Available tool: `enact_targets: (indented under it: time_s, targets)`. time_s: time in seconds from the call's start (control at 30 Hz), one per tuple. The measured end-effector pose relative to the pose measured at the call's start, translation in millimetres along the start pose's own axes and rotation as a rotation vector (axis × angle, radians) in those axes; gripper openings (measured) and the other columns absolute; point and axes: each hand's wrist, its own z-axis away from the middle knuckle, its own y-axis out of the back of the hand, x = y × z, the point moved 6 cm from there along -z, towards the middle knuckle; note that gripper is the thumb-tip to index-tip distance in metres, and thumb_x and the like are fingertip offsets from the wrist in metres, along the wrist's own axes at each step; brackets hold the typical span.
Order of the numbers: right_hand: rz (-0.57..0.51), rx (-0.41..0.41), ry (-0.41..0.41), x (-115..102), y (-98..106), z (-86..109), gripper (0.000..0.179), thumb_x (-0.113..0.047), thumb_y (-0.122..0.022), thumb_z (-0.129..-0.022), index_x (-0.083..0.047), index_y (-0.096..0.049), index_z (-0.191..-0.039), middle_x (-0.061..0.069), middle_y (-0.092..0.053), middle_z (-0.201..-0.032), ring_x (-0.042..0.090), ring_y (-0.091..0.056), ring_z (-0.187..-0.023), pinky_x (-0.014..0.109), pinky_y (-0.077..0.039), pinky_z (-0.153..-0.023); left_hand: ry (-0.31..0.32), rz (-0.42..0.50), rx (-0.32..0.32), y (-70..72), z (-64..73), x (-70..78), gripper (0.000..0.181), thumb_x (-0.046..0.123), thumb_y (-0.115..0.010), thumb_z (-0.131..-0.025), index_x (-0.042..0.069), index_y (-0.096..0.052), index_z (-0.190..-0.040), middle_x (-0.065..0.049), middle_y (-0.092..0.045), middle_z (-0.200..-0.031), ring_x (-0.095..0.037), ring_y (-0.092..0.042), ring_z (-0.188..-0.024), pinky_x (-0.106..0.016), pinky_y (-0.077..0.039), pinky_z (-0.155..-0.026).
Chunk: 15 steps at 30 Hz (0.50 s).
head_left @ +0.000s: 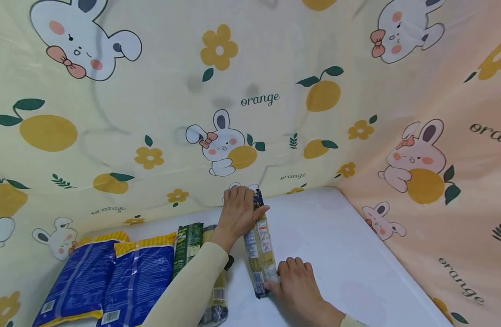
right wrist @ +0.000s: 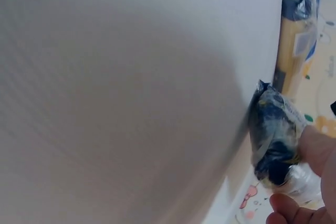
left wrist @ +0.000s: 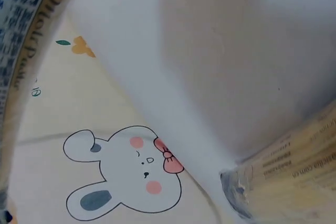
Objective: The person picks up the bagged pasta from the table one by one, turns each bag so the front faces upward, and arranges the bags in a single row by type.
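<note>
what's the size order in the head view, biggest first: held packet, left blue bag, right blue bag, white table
1. White table
2. Left blue bag and right blue bag, too alike to rank
3. Held packet

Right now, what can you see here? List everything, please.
Bags: two, blue and yellow, left on table
Green packet: one, green, right of bags
Slim packet: one, pale yellow, beside green packet, partly behind left sleeve
Held packet: one, pale yellow with dark blue ends, in both hands
Table: one, white, underneath
Printed cloth: count unclear, cream and pinkish, behind and right
Dark band: one, dark, left wrist
Sleeves: two, cream, on arms
Left hand: one, bare, packet's far end
Right hand: one, bare, near end
</note>
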Motion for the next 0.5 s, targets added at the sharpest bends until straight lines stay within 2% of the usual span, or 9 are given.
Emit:
enact_targets:
  time_s: [0.13,0.23,0.5]
  targets:
    - [-0.08,-0.099,-0.068,7.7,-6.8,-4.3,0.053,-0.071,-0.065,-0.077,-0.019,-0.055,-0.079,-0.01,-0.038,-0.07,0.013,-0.036,-0.072,0.034,-0.03,-0.068,-0.019,0.002,0.024,6.6,0.0,-0.3,0.061,0.068,-0.042,-0.093,0.009,-0.048,-0.105,-0.006,-0.049,-0.101,-0.028,-0.043,-0.102,-0.042,-0.033,-0.089]
    - [-0.1,-0.151,-0.071,8.7,-10.7,-6.7,0.054,-0.072,-0.062,-0.078,-0.018,-0.058,-0.083,-0.01,-0.04,-0.072,0.013,-0.035,-0.073,0.034,-0.03,-0.07,-0.015,0.009,0.022,9.0,1.3,-2.1,0.063,0.069,-0.042,-0.093,0.009,-0.048,-0.11,-0.005,-0.048,-0.104,-0.027,-0.042,-0.105,-0.041,-0.033,-0.093]
    - [-0.114,-0.111,-0.038,2.2,-11.1,-6.1,0.047,-0.062,-0.067,-0.08,-0.018,-0.054,-0.079,-0.009,-0.04,-0.072,0.012,-0.036,-0.073,0.032,-0.03,-0.071,-0.038,0.032,0.061,19.0,3.0,4.0,0.061,0.068,-0.048,-0.091,0.009,-0.05,-0.107,-0.006,-0.048,-0.105,-0.028,-0.041,-0.102,-0.041,-0.031,-0.089]
